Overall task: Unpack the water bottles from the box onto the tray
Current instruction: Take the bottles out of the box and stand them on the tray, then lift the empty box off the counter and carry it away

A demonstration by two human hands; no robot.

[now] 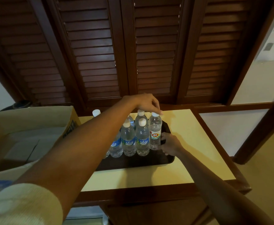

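Note:
Several clear water bottles with white caps stand upright on a dark tray [133,163] on the table. Most carry blue labels [142,140]. One bottle with a red-and-white label [155,132] stands at the tray's right side. My left hand [146,103] reaches across from the left, and its fingertips pinch that bottle's cap. My right hand [169,143] grips the tray's right rim beside the same bottle. The open cardboard box [27,127] sits at the left; only its bare bottom shows. One more bottle cap [96,112] shows behind my left forearm, next to the box.
The cream tabletop [189,143] has a dark wooden edge. Dark louvred shutters [133,54] rise right behind the table. To the right the floor drops away past a dark wooden post [262,127].

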